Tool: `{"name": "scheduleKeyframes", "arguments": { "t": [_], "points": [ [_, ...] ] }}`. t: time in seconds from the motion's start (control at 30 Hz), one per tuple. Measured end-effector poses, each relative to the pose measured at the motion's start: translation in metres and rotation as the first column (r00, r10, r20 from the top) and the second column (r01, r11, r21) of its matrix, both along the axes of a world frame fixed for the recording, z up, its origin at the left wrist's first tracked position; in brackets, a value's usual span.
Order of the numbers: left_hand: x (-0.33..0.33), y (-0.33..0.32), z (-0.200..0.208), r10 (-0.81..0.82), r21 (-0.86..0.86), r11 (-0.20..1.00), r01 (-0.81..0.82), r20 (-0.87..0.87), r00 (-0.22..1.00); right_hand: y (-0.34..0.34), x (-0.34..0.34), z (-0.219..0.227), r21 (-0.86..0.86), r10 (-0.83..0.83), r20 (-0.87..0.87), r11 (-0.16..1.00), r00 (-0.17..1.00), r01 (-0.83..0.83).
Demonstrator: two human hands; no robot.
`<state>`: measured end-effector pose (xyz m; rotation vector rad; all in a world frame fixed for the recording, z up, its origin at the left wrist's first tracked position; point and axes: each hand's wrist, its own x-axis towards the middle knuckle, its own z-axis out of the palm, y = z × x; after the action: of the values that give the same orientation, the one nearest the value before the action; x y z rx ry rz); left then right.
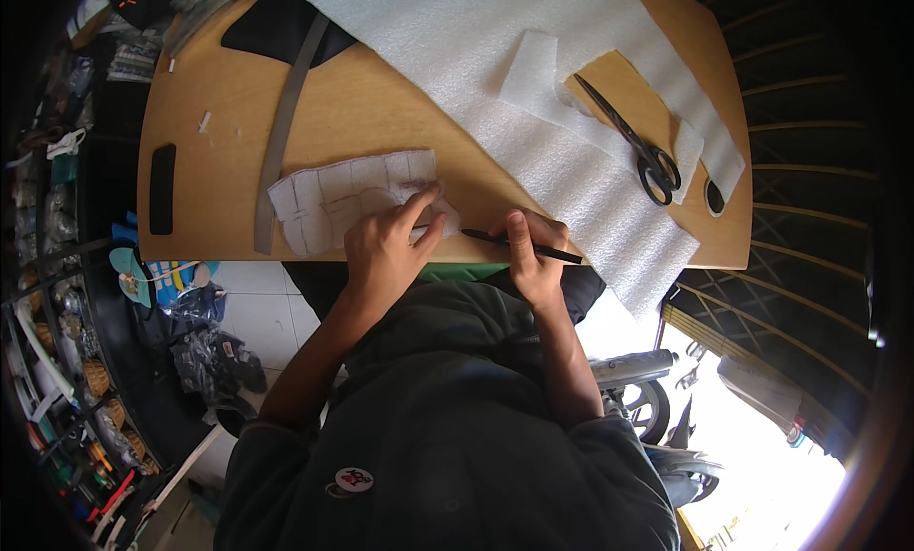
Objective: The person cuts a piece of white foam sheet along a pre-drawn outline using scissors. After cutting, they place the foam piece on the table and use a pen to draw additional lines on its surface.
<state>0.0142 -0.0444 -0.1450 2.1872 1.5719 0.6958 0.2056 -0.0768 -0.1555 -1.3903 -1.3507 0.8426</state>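
A white foam piece (319, 201) marked with a grid of dark pen lines lies near the table's front edge. My left hand (386, 245) rests on its right part, with thumb and index finger spread apart over it. Beneath those fingers the piece is partly hidden. Just to the right, my right hand (533, 251) grips a black pen (560, 255) between thumb and fingers. The pen's tip points left, close to the foam's right end; whether they touch I cannot tell.
A large white foam sheet (457, 85) crosses the wooden table (219, 104) diagonally. Black-handled scissors (633, 142) lie among foam offcuts at right. A metal ruler (288, 123) and a black strip (163, 189) are at left. Crowded shelves (67, 332) stand far left.
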Motion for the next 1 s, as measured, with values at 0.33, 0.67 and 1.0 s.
{"name": "scheduleKeyframes", "arguments": {
  "t": [0.33,0.67,1.0],
  "points": [
    [-0.0001,0.0005,0.0009,-0.012,0.010,1.000,0.012,0.009,1.000,0.0035,-0.0016,0.0035,0.016,-0.045,-0.010,0.999,0.999,0.045],
    [-0.0003,0.0004,-0.0002,-0.012,0.000,1.000,0.012,0.017,1.000,0.0057,-0.0038,0.0026,-0.031,-0.066,-0.022,0.997,0.998,0.065],
    [-0.0006,0.0003,-0.0017,-0.021,0.018,1.000,0.021,0.004,1.000,0.0067,-0.0040,0.0021,-0.018,-0.073,-0.027,0.997,0.997,0.073]
  ]
}}
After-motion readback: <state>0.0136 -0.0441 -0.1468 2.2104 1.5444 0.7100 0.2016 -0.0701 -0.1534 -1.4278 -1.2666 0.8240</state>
